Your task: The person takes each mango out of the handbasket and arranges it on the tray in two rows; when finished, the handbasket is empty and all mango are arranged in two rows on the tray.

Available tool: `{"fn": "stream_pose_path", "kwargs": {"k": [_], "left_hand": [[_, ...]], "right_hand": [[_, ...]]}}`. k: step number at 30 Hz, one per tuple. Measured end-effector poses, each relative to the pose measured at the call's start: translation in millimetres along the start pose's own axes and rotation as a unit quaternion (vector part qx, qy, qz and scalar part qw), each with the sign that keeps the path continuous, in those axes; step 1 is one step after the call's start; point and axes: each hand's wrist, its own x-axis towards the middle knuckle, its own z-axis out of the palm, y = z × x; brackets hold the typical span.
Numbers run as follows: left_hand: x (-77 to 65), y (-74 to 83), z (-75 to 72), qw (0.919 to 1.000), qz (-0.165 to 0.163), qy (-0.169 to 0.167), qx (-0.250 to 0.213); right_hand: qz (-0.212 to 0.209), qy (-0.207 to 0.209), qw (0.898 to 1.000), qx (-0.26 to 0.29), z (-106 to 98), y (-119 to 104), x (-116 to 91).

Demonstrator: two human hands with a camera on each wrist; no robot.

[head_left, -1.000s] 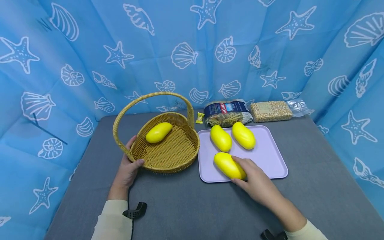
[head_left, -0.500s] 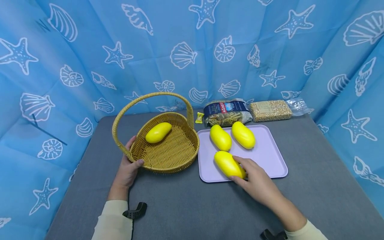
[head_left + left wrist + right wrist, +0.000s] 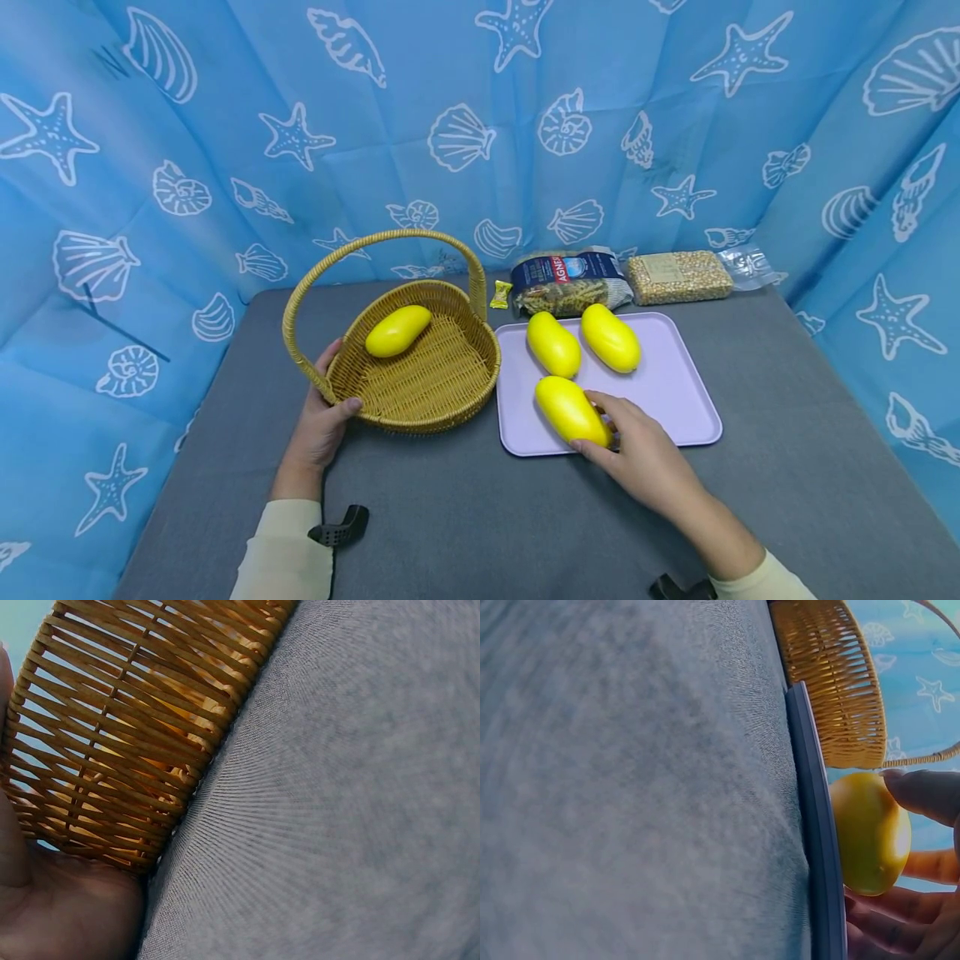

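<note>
In the head view, my left hand [image 3: 321, 429] grips the left rim of a wicker basket [image 3: 423, 408] with a tall arched handle, thumb over the rim and fingers outside. One yellow mango [image 3: 398, 331] lies inside it. My right hand [image 3: 637, 454] holds another yellow mango [image 3: 572, 411] near the front edge of a pale lilac tray [image 3: 678, 417], thumb at its near side and fingers at its right. In the right wrist view, this mango [image 3: 870, 832] sits low against the tray, the thumb on it. Two more mangoes, the left one [image 3: 553, 345] and the right one [image 3: 611, 337], lie behind it.
Behind the tray lie a bag of pasta [image 3: 570, 283], a vacuum pack of pale grains or beans [image 3: 678, 277] and a small yellow wrapped candy [image 3: 501, 294]. A grey cloth [image 3: 450, 517] covers the table; a blue seashell curtain [image 3: 420, 100] surrounds it.
The mango at my right hand has shifted slightly up and left in the head view, with more of its right end showing. My left hand and the basket stay in place.
</note>
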Motion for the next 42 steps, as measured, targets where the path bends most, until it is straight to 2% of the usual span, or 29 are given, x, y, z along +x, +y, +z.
{"fn": "stream_pose_path", "kwargs": {"k": [7,14,26,29,34,42], "left_hand": [[-0.2,0.4,0.3,1.0,-0.003,0.002,0.0],[-0.2,1.8,1.5,0.9998,-0.005,0.006,0.02],[-0.1,-0.1,-1.2,0.9999,-0.005,0.005,0.012],[0.5,-0.3,-1.4,0.9999,-0.005,0.003,0.009],[1.1,0.1,-1.2,1.0,-0.003,-0.002,0.003],[0.5,1.3,-0.4,1.0,-0.004,0.0,0.003]], "right_hand": [[0.012,-0.003,1.0,0.006,-1,0,0],[0.015,0.001,1.0,0.014,0,1,-1],[0.024,0.002,1.0,0.013,-7,4,1],[0.014,0.006,0.999,0.029,-13,5,2],[-0.024,0.012,0.996,0.085,-25,8,6],[-0.095,0.036,0.982,0.158,-38,6,16]]}}
